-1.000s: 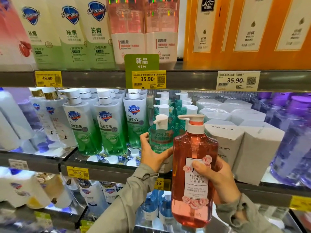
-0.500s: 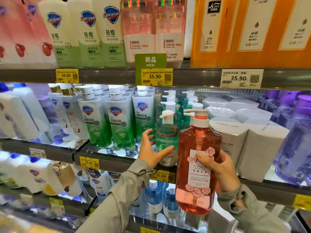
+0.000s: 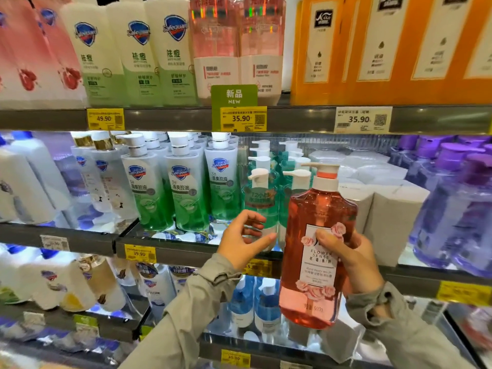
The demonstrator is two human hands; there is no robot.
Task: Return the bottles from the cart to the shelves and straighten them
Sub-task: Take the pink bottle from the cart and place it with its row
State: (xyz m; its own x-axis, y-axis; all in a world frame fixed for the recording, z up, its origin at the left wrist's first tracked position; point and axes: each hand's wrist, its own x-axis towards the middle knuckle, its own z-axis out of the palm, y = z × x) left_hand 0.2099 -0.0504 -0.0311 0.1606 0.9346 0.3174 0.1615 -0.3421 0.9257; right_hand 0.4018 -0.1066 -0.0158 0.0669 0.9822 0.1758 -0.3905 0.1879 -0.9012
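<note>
Shelving step in hand, bottle not yet placed. Right hand (image 3: pixel 355 262) grips the pink pump bottle (image 3: pixel 318 206) round its right side, thumb pressed across the rose label and the other fingers wrapped behind, out of sight. The bottle is upright with its label facing near. It is held in the air in front of the middle shelf (image 3: pixel 186 253), and its base hangs below the shelf lip. Left hand (image 3: pixel 243 242) is at the lower left of the front teal pump bottle (image 3: pixel 259 202). Its fingers are loosely curved and slightly apart, the thumb pointing right toward the bottle's white base, and nothing is held. Whether the tips brush the teal bottle, I cannot tell. Green Safeguard bottles (image 3: pixel 183 201) stand just left of the teal rows, white boxes (image 3: pixel 394 209) just right, and purple bottles (image 3: pixel 458 209) further right. The cart is not in view. No matching rose bottles show on this shelf, so its proper slot is a guess — likely the strip between the teal rows and the boxes, though the pink bottle hides that spot. The next move calls for raising the base over the shelf lip and easing the bottle far-ward without knocking the teal pumps — the pump head must clear the upper shelf's underside. Then the label should be squared to the front, with the left hand free to steady neighbours.
</note>
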